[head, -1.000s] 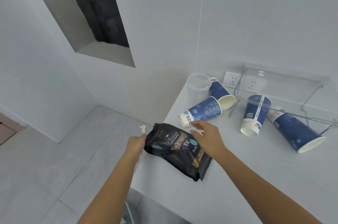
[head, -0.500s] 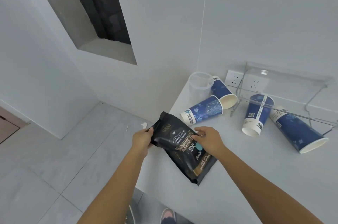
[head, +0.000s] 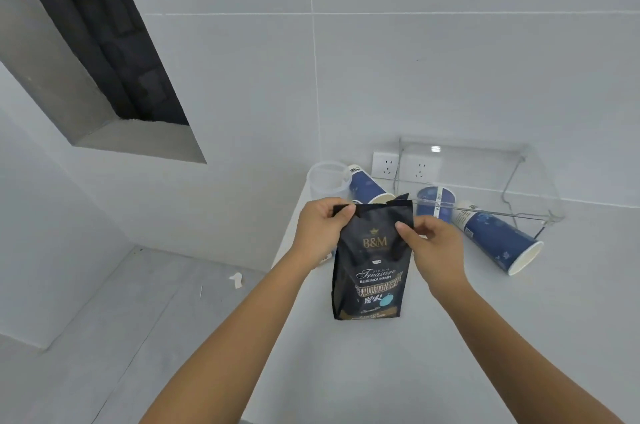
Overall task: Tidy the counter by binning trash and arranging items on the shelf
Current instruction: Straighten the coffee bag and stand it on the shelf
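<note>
At frame centre, the black coffee pouch (head: 372, 264) stands upright over the surface (head: 450, 354), left hand (head: 320, 233) and right hand (head: 434, 247) pinching its top corners. It looks soft, light and crinkly; the top seam seems the safest hold. Blue paper cups (head: 498, 240) lie beyond.

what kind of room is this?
Probably a kitchen or pantry corner in an unfinished or newly tiled unit: white counter with wall sockets, a clear acrylic shelf, paper cups, a coffee bag, and a rough opening showing bare block.
</note>
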